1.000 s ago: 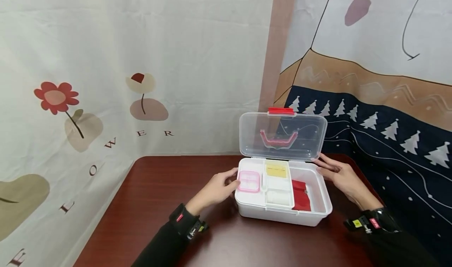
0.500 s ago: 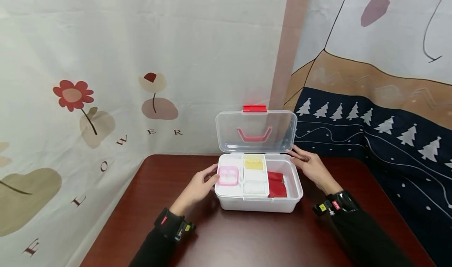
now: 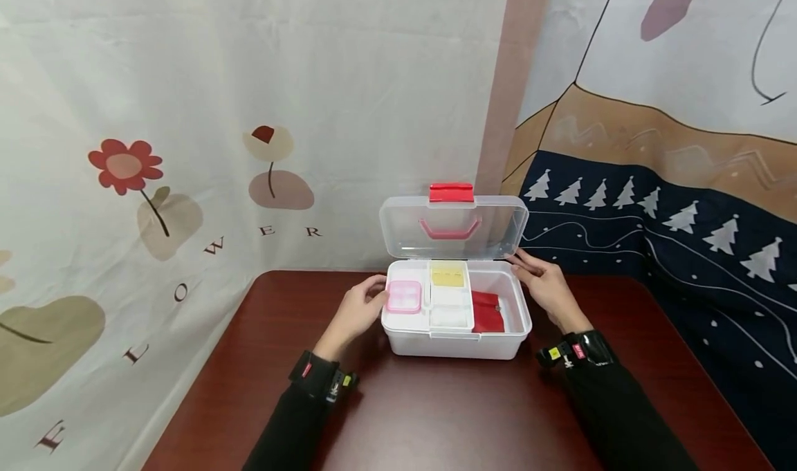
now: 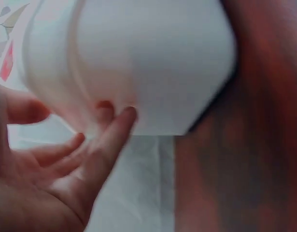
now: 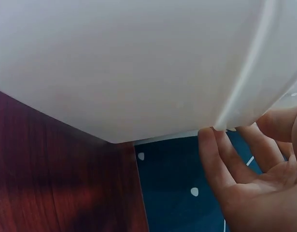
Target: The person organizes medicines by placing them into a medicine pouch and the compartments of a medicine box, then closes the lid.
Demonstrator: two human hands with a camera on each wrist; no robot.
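A white storage box (image 3: pixel 454 346) stands on the table, its clear lid (image 3: pixel 405 222) raised. My left hand (image 3: pixel 355 312) holds the left end, fingers against the outer wall below the rim, as the left wrist view shows. At the back right corner my right hand (image 3: pixel 549 292) grips the rim, the thumb near the edge and the fingers behind. Inside, a white tray (image 3: pixel 407 324) fills the left part. It carries a small pink-edged case (image 3: pixel 404 297) and a yellow piece (image 3: pixel 447 274). Right of the tray lies a red pouch-like item (image 3: pixel 487 312), partly hidden.
The dark red-brown table (image 3: pixel 436 416) extends in front of the box. Behind it hangs a light printed cloth (image 3: pixel 373 111), and a dark blue cloth with tree prints (image 3: pixel 685 277) is on the right. The lid bears a red clasp (image 3: pixel 451 193) and a pink handle (image 3: pixel 450 234).
Both hands have shifted the box leftward, then back toward the cloth wall. The lid looks shorter in the head view than half a second ago. The head view has also turned slightly left.
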